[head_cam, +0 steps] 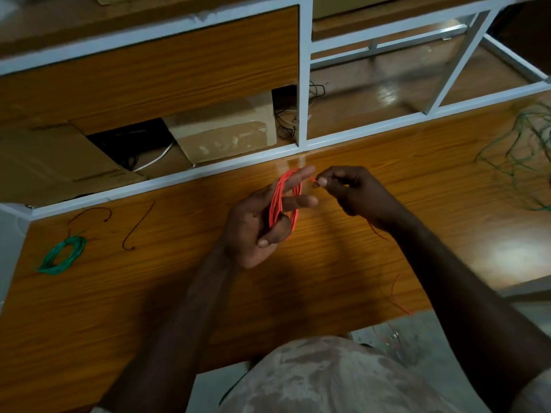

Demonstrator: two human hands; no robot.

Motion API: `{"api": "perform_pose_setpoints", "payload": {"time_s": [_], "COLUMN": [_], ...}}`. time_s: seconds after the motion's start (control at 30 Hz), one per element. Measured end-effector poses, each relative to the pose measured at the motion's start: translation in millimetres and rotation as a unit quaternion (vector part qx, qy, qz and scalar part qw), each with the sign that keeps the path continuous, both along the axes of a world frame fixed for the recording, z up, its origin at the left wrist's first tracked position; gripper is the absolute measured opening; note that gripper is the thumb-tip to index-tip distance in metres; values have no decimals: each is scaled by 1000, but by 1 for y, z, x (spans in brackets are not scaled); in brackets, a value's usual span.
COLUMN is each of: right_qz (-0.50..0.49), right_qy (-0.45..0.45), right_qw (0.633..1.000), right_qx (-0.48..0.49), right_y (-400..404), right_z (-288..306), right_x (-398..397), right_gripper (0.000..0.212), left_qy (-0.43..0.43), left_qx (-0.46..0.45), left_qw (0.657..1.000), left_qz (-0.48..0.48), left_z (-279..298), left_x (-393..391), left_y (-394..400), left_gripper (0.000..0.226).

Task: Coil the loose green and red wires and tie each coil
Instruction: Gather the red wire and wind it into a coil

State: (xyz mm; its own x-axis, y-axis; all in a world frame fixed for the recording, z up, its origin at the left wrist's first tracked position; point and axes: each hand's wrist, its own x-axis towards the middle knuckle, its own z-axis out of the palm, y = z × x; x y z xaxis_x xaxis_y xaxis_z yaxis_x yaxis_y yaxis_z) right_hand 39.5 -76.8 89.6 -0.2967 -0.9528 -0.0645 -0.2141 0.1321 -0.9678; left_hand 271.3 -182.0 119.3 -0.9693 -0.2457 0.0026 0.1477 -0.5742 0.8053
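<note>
A red wire coil [275,201] is looped around the fingers of my left hand [256,228], which holds it above the wooden table [149,293]; the thumb presses the coil's lower part. My right hand [354,192] pinches the red wire's free end [314,180] just right of the coil. A thin red strand [398,296] trails below my right forearm toward the table's front edge. A finished green coil [61,254] lies at the table's left. Loose green wire [524,150] is tangled at the far right.
Two short dark wire pieces [138,228] lie near the green coil. A white metal frame [302,84] with wooden panels rises behind the table. Cardboard boxes [226,129] and dark cables sit in the shelf behind.
</note>
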Motion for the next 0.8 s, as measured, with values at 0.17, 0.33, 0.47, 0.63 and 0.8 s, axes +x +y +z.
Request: {"api": "perform_pose_setpoints", "payload": {"time_s": [0.17,0.33,0.47,0.63,0.8], "right_qz": [10,59,106,168,270], "right_qy": [-13,-30,-18,19,13], "right_qw": [999,997,994,985,960], "right_qx": [29,30,12,44,69], "right_y": [10,20,23,33,49], "right_z": [-14,-7,7,21,48], "right_x": [18,44,59,67,73], "right_gripper": [19,24,34,41,30], "left_qy": [15,-25,-78,-106,-183], "left_qx": [5,-39,-101,-219,-361], "left_qw": [999,987,965,924,855], "left_qz": [45,154,230,296,323], "left_z": [10,17,15,13,1], "left_x": [-7,-23,-36,-45,-45], "left_y": [-10,-22,-27,-34,-47], "left_gripper": [58,55,54,52,52]}}
